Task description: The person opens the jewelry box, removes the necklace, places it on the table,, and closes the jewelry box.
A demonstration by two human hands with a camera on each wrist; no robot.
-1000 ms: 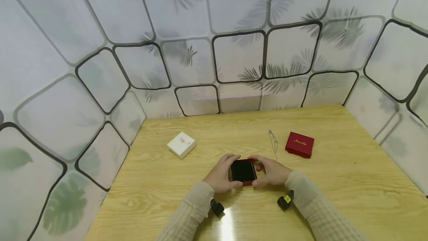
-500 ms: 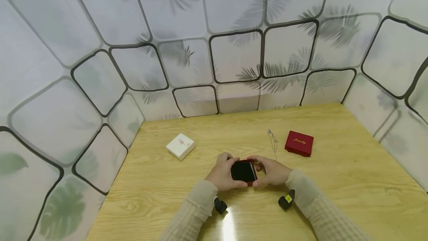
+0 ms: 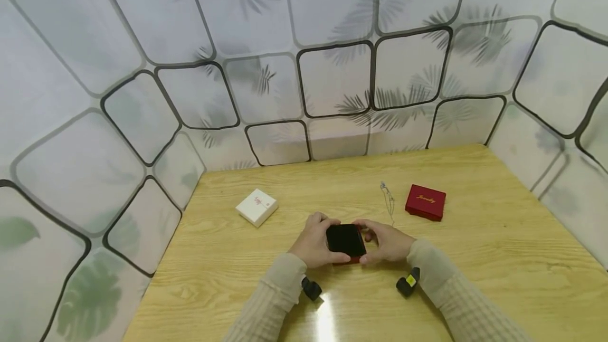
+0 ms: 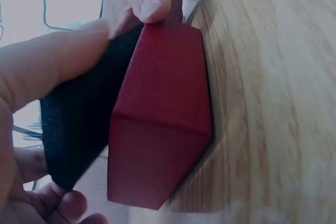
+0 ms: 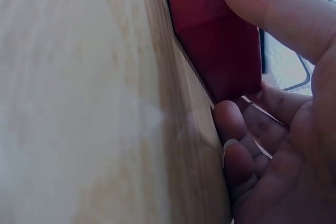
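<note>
One pale patterned backdrop (image 3: 339, 81) stands behind the far edge of the wooden worktop (image 3: 209, 263) that I am watching from afar. The left hand (image 3: 313, 244) and right hand (image 3: 390, 241) meet just past its middle, toward the near edge. Between them sits the red box (image 4: 163, 77), resting on the wood; the right thumb and fingers are clamped on it, the other right fingers curled low beside it. Toward the far right corner I see what looks like a lettered red lid (image 3: 425, 202), and toward the far left corner a white box (image 3: 257, 207). The black pad (image 3: 345, 240) is clamped between the left thumb and fingers, tilted above the red box with a gap that widens on the left hand's side; I cannot tell whether its right end touches. Smallest is the chain (image 3: 388, 199), lying just beyond the right hand. My worry is the uneven tilt: should the left thumb slip, the pad could drop askew and jam in the red box. If the right grip slackened while the pad caught, the red box could be dragged along. A careless right-hand sweep could snag the chain's near end and tangle it.
</note>
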